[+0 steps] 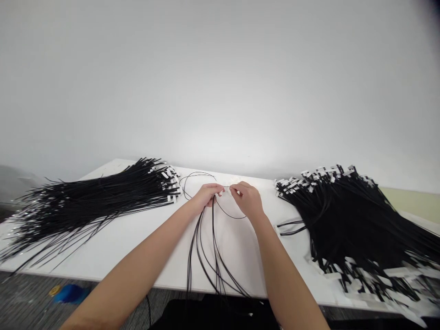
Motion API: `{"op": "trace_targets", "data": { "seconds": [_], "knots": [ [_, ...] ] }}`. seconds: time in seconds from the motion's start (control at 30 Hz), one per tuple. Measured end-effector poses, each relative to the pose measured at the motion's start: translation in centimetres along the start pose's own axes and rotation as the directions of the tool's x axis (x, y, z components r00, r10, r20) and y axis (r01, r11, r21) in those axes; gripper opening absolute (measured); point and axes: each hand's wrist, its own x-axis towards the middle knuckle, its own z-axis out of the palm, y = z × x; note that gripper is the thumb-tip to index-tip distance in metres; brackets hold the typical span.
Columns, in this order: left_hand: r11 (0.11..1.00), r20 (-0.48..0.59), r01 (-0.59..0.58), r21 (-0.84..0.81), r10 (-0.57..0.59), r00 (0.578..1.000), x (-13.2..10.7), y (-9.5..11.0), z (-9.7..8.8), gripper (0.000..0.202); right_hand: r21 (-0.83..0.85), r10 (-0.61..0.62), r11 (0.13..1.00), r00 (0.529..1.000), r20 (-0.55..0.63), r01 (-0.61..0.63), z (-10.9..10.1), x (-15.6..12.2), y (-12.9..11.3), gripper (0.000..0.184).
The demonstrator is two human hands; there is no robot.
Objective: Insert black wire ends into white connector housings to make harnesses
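Observation:
My left hand (207, 194) is closed around several thin black cables (213, 229), which hang down over the table's front edge. Close by on the right, my right hand (245, 198) pinches a thin dark wire end, and a short stretch of it spans the gap between my fingertips. One strand loops out behind my left hand, and another curves below my right hand. A small white piece shows by the left fingertips, too small to make out. The far ends of the held cables hang near my lap.
On the left of the white table (137, 243) lies a big pile of black cables (103, 192) with white tags. A larger tagged cable pile (350, 224) covers the right side, some ends over the front edge. A pale wall stands behind. A blue object (71, 294) is on the floor.

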Motion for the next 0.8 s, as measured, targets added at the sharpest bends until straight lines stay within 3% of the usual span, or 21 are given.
{"op": "trace_targets", "data": {
  "seconds": [0.37, 0.47, 0.6, 0.8],
  "knots": [
    [0.998, 0.003, 0.001, -0.057, -0.001, 1.0, 0.1, -0.3, 0.2, 0.027, -0.144, -0.096, 0.986, 0.988, -0.122, 0.079, 0.4, 0.0, -0.2, 0.018],
    [0.996, -0.029, -0.007, -0.09, 0.005, 1.0, 0.4, -0.5, 0.0, 0.027, -0.171, -0.242, 0.962, 0.957, -0.159, 0.215, 0.6, -0.1, -0.7, 0.019],
    [0.99, -0.068, 0.0, -0.139, -0.009, 0.998, 0.8, -0.7, -0.4, 0.025, -0.107, -0.442, 0.895, 0.895, -0.064, 0.434, 1.3, -0.3, -1.7, 0.018],
    [0.985, -0.096, 0.02, -0.173, -0.037, 0.995, 0.9, -0.6, -0.6, 0.027, -0.063, -0.509, 0.86, 0.859, -0.047, 0.506, 2.7, -0.4, -2.0, 0.02]
  ]
}}
